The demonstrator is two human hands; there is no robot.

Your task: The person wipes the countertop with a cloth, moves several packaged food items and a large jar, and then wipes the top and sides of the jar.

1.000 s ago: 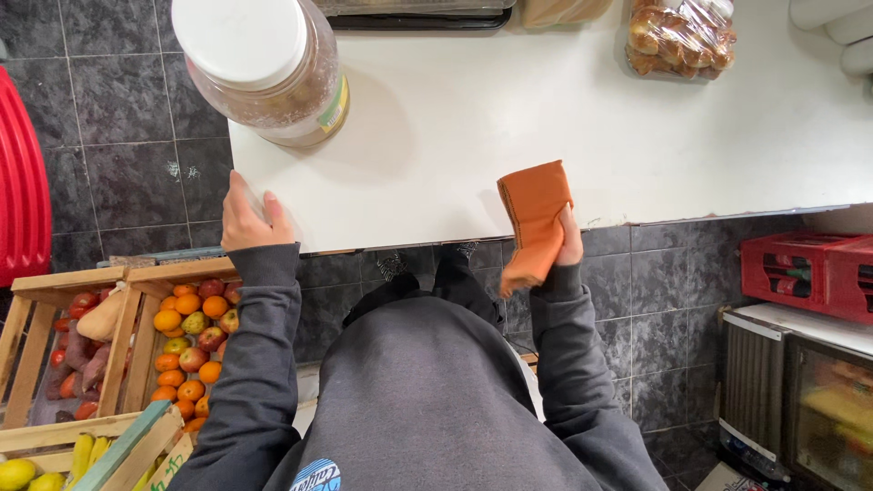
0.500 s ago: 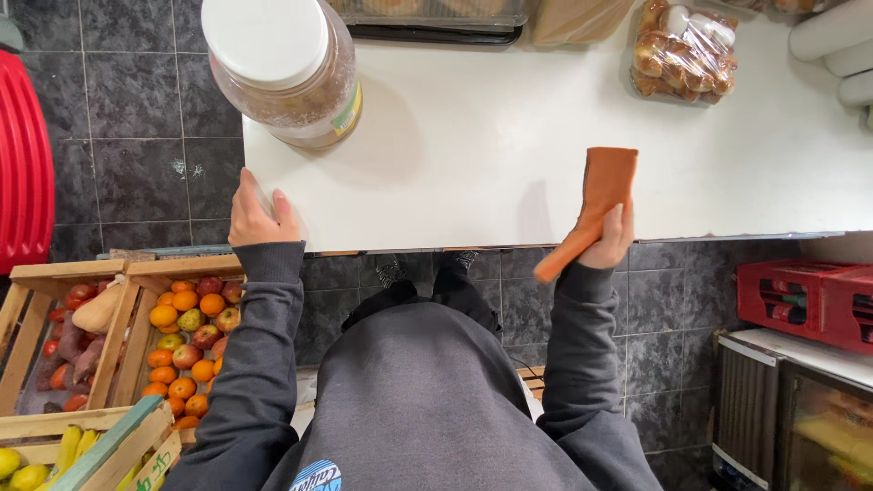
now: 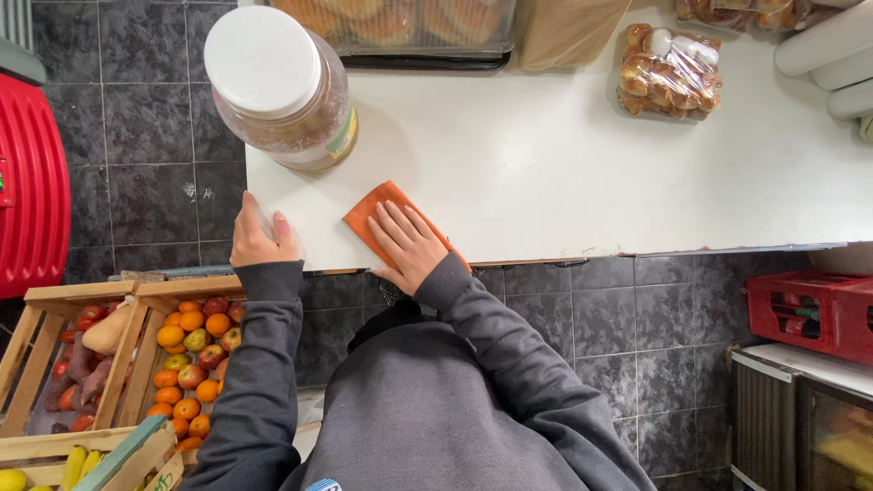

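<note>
My right hand (image 3: pixel 406 244) lies flat with spread fingers on an orange cloth (image 3: pixel 370 215), pressing it onto the white counter (image 3: pixel 546 173) near the front edge. My left hand (image 3: pixel 257 236) rests on the counter's near left corner and grips the edge; it holds no object. Just beyond both hands stands a big clear plastic jar (image 3: pixel 284 89) with a white lid and brownish contents. Both arms wear dark grey sleeves.
Bagged bread rolls (image 3: pixel 668 73) and a tray of baked goods (image 3: pixel 409 27) sit at the counter's back. Wooden crates of fruit (image 3: pixel 186 350) stand on the floor at the left, a red crate (image 3: pixel 809 314) at the right, a red object (image 3: pixel 32 191) far left.
My right hand has carried the orange cloth from the counter's front edge at the right leftwards and laid it flat on the counter. My left hand has stayed at the corner.
</note>
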